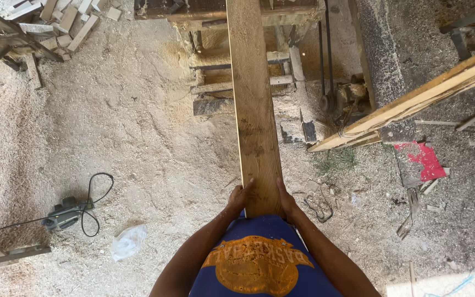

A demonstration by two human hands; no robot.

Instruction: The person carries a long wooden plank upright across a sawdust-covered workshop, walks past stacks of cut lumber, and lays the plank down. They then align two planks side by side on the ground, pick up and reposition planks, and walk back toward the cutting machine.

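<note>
Long plank: honey-brown, darker streaks and small dark specks along the grain. Shirt: deep blue, with an orange-gold round print. Floor: pale beige sawdust, greyer toward the right. Power tool: grey-green body, black cord looped beside it. Crumpled bag: translucent white. Scrap on the right: bright red. Slanted board: light yellow face, rough brown edge. Offcuts at top left: pale tan. Small tuft of grass: dull green.
</note>
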